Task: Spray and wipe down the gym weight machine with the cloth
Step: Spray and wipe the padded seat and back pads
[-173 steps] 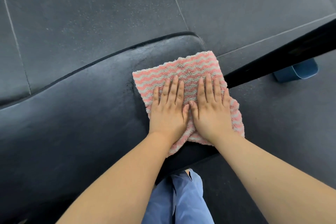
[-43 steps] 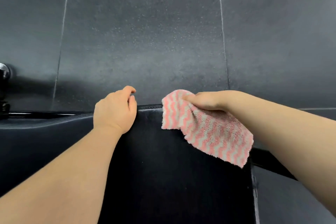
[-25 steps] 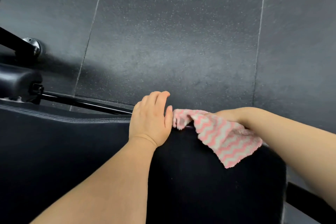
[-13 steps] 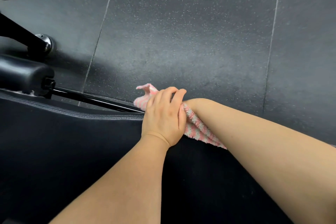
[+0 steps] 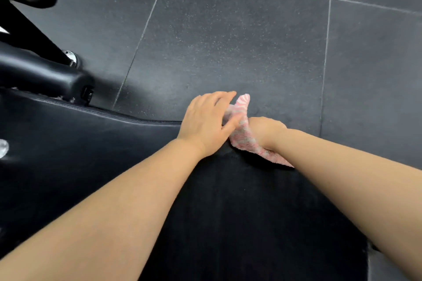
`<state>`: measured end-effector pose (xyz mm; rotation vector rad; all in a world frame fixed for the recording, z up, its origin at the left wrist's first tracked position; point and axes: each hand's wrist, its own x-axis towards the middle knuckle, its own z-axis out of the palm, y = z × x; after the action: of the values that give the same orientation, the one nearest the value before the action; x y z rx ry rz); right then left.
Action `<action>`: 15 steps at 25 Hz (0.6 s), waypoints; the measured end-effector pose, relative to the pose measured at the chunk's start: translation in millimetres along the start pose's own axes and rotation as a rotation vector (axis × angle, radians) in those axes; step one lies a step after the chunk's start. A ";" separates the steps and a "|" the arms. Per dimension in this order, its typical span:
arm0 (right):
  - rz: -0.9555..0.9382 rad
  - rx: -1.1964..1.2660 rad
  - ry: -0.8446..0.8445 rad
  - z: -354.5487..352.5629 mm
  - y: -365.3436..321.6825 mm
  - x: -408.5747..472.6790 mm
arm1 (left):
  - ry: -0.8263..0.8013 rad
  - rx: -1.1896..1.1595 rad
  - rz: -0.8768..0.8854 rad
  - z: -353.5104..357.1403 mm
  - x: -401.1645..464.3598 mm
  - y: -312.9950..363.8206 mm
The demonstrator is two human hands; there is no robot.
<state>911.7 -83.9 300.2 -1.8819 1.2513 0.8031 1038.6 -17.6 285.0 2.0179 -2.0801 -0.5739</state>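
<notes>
Cloth (image 5: pixel 243 131), pink and white in a zigzag weave, sits bunched between the two hands at the far edge of the black padded seat (image 5: pixel 239 212). The left hand (image 5: pixel 206 124) lies over its left side with fingers reaching forward and the thumb pressed against the fabric, while the right hand (image 5: pixel 266 129), just to the right, has the cloth running under its wrist, though whether its hidden fingers grip it I cannot tell. Beyond both hands lies dark speckled floor (image 5: pixel 228 41), and far to the left of the left hand stands a black machine frame (image 5: pixel 41 73).
</notes>
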 end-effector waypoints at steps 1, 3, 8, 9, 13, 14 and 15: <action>0.003 -0.028 0.020 3.1 -1.6 0.4 | -0.066 0.030 0.044 -0.7 -2.1 -3.2; 0.023 -0.005 0.050 5.6 -5.1 -7.1 | -0.211 -0.007 -0.023 -9.0 -8.5 -2.6; 0.090 0.027 0.005 3.7 -3.6 13.3 | 0.025 -0.063 -0.132 -21.8 -64.8 2.0; 0.081 0.037 -0.010 4.0 -5.6 14.4 | -0.073 -0.004 -0.111 -21.1 -81.1 1.7; -0.005 0.182 -0.119 -0.6 -16.0 15.3 | -0.013 -0.026 -0.229 -26.6 -83.0 -33.0; -0.018 0.192 -0.156 -3.6 -19.7 16.8 | 0.133 -0.027 -0.316 -28.2 -68.9 -53.5; -0.020 0.181 -0.189 -5.2 -23.6 21.7 | 0.187 0.017 -0.386 -31.1 -53.4 -71.9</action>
<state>941.5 -92.5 290.9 -1.6317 1.1465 0.8085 1119.9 30.7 291.7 2.3972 -1.6063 -0.4051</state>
